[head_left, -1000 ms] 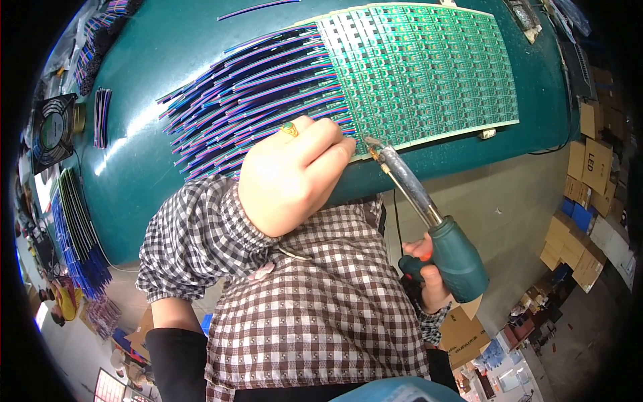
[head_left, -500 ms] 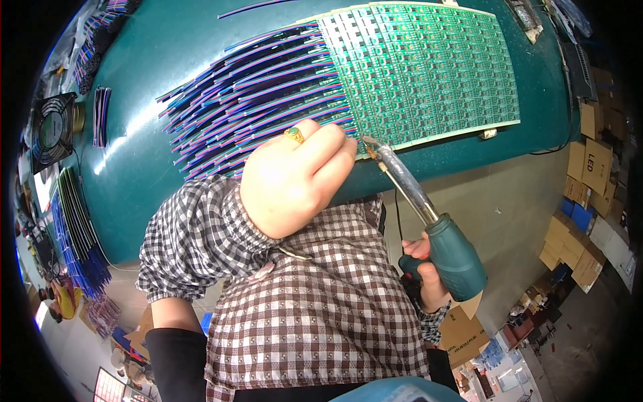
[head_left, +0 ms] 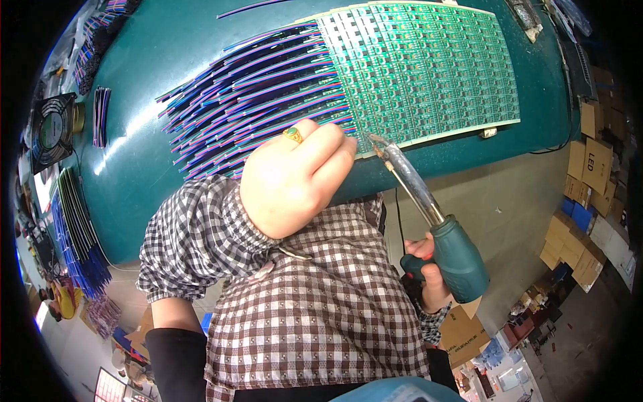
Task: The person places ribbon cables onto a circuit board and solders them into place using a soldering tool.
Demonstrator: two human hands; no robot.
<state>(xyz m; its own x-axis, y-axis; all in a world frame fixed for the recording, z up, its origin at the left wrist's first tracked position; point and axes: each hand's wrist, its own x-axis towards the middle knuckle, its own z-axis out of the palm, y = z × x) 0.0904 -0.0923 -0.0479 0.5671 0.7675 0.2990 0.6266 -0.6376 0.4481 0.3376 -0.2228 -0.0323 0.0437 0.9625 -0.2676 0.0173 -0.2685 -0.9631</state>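
My left hand [head_left: 293, 179], with a gold ring on one finger, is closed with its fingertips at the near left corner of a large green circuit board panel [head_left: 429, 67]. What the fingers pinch is hidden. Rows of blue, purple and red wires [head_left: 248, 94] fan out leftward from the panel across the teal table [head_left: 167, 47]. My right hand [head_left: 429, 271] grips the teal handle of a soldering iron [head_left: 445, 248]. Its metal tip touches the panel's near edge just right of my left fingertips.
A small black fan [head_left: 50, 130] and a short wire bundle [head_left: 100, 115] lie at the table's left. More blue wire bundles [head_left: 74, 248] hang at the left edge. Cardboard boxes [head_left: 589, 167] stand on the floor to the right.
My left hand has crept slightly right along the panel's near edge, and the iron's tip has stayed at the same edge beside it.
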